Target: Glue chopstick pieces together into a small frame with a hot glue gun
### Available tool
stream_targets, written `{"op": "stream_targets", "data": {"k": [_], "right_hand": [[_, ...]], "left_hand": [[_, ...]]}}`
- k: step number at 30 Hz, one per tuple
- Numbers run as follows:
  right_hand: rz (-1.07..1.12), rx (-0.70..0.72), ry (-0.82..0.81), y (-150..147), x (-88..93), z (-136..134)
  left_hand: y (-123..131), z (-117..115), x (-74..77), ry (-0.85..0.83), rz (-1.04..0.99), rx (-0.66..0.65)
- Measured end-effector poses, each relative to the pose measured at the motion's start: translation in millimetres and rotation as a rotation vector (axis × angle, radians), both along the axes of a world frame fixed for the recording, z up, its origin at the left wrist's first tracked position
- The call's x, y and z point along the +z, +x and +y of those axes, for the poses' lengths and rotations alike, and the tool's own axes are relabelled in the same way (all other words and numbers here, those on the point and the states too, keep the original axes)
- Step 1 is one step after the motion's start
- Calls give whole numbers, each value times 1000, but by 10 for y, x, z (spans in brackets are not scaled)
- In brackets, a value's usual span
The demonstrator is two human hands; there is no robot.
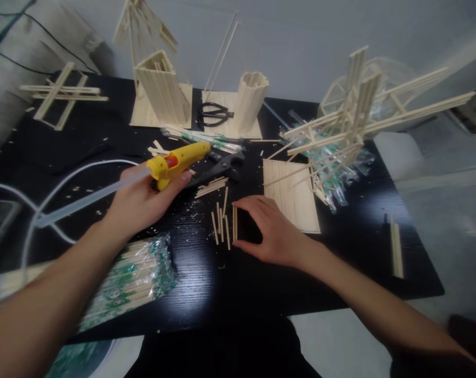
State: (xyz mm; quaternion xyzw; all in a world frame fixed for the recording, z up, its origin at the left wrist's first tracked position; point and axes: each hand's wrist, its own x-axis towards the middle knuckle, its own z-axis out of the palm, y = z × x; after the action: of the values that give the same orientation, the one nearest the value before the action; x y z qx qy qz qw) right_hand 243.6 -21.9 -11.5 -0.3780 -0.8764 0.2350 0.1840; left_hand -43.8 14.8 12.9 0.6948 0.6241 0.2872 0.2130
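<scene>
My left hand (143, 197) is wrapped round a yellow hot glue gun (185, 157), which has a long translucent glue stick (100, 197) running out of its back. At the middle of the table, my right hand (267, 228) pinches a pair of short wooden sticks (235, 223) between thumb and forefinger at their two ends. Several more short sticks (221, 220) lie loose just left of those fingertips. Beyond them is a small pile of cut sticks (212, 187). Dark-handled pliers (224, 167) rest beside the glue gun, partly hidden behind it.
Two stick towers (163, 92) (252, 102) stand on wooden boards at the back, with black scissors (214, 114) between. A stick frame (348, 121) rises at right over a board (291, 197). Wrapped chopsticks (131, 273) lie front left, near a white cord (78, 170).
</scene>
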Motion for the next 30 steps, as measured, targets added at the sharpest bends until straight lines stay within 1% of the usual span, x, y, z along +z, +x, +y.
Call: {"op": "stream_targets", "data": {"k": [3, 6, 8, 10, 15, 17, 22, 26, 30], "right_hand": [[8, 13, 3, 92, -23, -3], [45, 0, 20, 109, -71, -21], [55, 4, 34, 91, -100, -32], [55, 10, 47, 73, -121, -35], [54, 26, 97, 80, -174, -35], [58, 23, 109, 85, -190, -39], [54, 20, 113, 78, -190, -55], [38, 27, 124, 75, -182, -59], [41, 15, 121, 69, -187, -82]], "left_hand": [[67, -20, 13, -13, -14, 0], [183, -53, 11, -119, -67, 22], [272, -87, -7, -191, -159, 14], [355, -130, -37, -221, -189, -9], [502, -227, -103, -208, -91, -99], [537, -245, -117, -222, -117, -134], [587, -260, -158, -348, -303, -215], [621, -279, -149, -396, -319, -200], [643, -308, -108, -424, -233, -176]]}}
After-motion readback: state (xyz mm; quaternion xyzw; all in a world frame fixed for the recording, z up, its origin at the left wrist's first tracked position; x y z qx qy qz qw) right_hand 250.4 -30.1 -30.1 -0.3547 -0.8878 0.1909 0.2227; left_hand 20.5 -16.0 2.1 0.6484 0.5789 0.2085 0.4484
